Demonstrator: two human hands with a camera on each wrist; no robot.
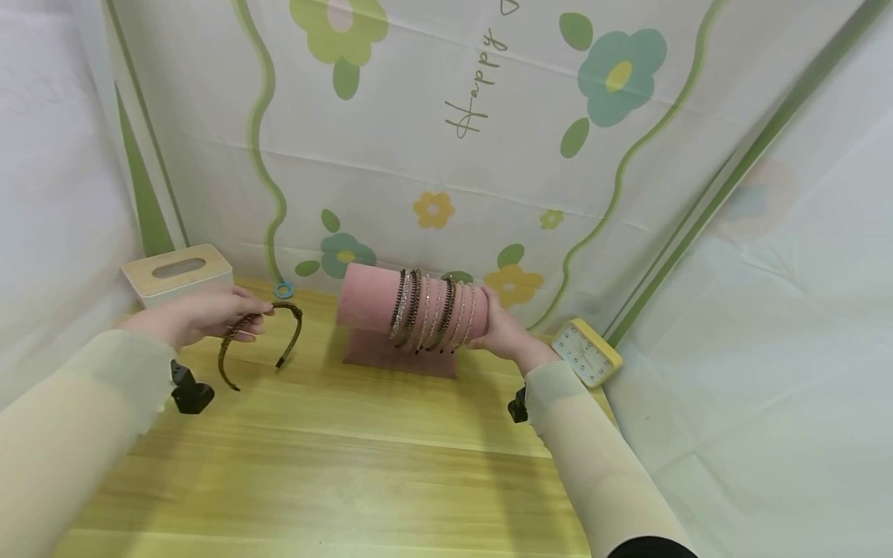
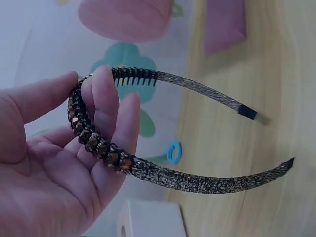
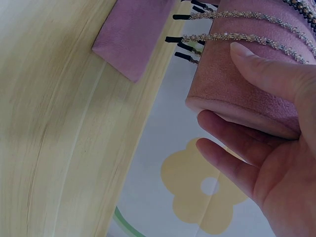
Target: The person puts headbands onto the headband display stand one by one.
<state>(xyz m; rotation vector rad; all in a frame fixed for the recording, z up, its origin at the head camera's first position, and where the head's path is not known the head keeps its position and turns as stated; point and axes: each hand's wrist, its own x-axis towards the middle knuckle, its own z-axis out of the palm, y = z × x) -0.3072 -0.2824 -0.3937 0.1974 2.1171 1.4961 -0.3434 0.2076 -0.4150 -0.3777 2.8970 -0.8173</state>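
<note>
A dark beaded headband (image 2: 94,143) is pinched at its top by the left hand (image 1: 209,314), its two black-tipped ends pointing down over the table. Gold-brown beads and small comb teeth show on its arch in the left wrist view. At the centre stands a pink velvet display roll (image 1: 367,298) on a pink base (image 1: 398,356). Several sparkly headbands (image 1: 427,314) circle the roll side by side. The right hand (image 1: 504,329) holds the roll's right end, thumb on the velvet (image 3: 252,79) and fingers round the end face.
A white tissue box (image 1: 183,271) with a wooden lid stands at the back left. Near it, a small blue ring (image 1: 283,290) hangs or lies by the flowered cloth backdrop (image 1: 432,163). A yellow-framed clock (image 1: 587,353) is at the right edge of the wooden table (image 1: 335,480).
</note>
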